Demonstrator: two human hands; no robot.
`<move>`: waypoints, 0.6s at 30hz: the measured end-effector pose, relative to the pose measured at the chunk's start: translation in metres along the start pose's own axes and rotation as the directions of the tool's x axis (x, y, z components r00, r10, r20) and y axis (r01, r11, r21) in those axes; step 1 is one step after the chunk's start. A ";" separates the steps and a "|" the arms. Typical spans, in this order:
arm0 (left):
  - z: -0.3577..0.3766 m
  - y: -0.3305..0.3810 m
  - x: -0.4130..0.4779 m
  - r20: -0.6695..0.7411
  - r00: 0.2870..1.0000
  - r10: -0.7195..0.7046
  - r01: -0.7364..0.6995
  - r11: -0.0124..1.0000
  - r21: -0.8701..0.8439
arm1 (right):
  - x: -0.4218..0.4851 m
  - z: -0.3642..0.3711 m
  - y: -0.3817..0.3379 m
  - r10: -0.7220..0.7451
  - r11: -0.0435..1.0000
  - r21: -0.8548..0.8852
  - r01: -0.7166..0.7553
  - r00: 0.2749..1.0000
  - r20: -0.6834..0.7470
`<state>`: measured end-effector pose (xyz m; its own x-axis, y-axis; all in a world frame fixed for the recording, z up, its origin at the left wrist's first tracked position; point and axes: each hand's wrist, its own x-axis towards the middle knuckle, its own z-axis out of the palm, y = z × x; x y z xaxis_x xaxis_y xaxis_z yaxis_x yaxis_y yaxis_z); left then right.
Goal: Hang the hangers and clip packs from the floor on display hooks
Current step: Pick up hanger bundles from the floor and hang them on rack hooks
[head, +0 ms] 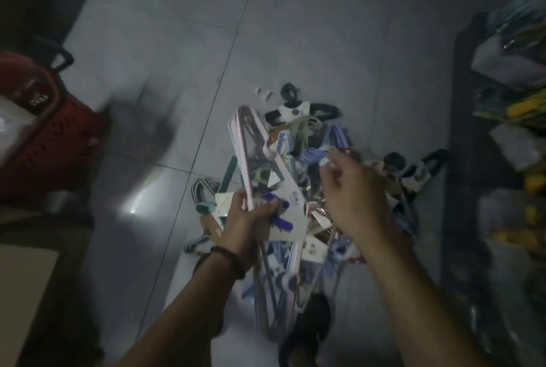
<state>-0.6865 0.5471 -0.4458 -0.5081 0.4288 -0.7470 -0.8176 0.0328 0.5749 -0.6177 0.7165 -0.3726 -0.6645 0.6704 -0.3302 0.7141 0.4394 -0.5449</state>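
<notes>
Red basket: far left on the floor, well apart from the work. Left hand: near centre, fingers curled round a pink hanger bundle and, pressed against it, a clip pack, a pale card bearing purple clips. Bundle's long axis runs far to near, its far end leaning slightly left and its near end hanging below the wrist; which end carries the hooks cannot be told. Hanger pile: on the floor at centre, tangled, with no single axis, spreading beyond and beneath both hands. Right hand: right of the bundle, above the pile and the nearer hand to it, fingers curled and pointing far-left, apparently pinching a small pale piece; what it belongs to is blurred. Judgement: the next lift falls to the right hand, drawing upward toward the held bundle. Display shelf: right edge, stocked; hooks not discernible.
</notes>
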 end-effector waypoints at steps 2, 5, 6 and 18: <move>0.035 0.018 -0.058 0.045 0.999 0.012 -0.014 0.999 0.037 | -0.025 -0.055 -0.020 -0.050 0.999 0.002 0.050 0.999 0.019; 0.079 0.040 -0.133 0.107 0.993 0.042 -0.056 0.990 0.131 | -0.068 -0.125 -0.041 -0.105 0.994 0.020 0.104 0.987 0.122; 0.091 0.046 -0.159 0.132 0.989 0.061 -0.081 0.985 0.151 | -0.084 -0.146 -0.044 -0.118 0.993 0.046 0.112 0.981 0.157; 0.213 0.098 -0.353 0.427 0.817 0.388 -0.556 0.726 0.405 | -0.256 -0.282 -0.069 0.008 0.999 -0.046 -0.029 0.911 -0.412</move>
<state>-0.5296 0.5910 -0.0552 -0.6163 0.7484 -0.2449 -0.2015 0.1507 0.9678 -0.4344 0.6836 -0.0329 -0.5091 0.8606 0.0125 0.7427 0.4466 -0.4989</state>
